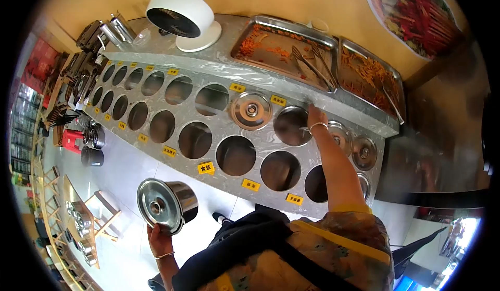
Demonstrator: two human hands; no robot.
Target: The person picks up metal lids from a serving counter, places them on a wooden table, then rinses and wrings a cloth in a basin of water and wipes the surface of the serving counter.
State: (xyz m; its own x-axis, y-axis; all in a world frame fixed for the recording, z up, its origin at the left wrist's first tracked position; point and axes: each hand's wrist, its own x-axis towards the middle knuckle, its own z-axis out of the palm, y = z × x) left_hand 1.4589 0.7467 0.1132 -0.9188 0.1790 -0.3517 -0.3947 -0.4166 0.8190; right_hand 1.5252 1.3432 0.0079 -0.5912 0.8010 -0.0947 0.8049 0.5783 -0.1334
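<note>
From my head, 1 camera looks forward and steeply down past my shirt [323, 244] onto the nearby counter [219, 127]; its wide, rounded view bends straight edges and takes in my left hand [160, 239] and right hand [316, 118].

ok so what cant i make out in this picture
Head view, inside of the pot held by the left hand: its lid covers it.
Head view, exactly what the right hand touches: too blurred there.
Head view, left part of the nearest counter lid: the right arm hides it.
Head view, writing on the far-left labels: too small.
</note>
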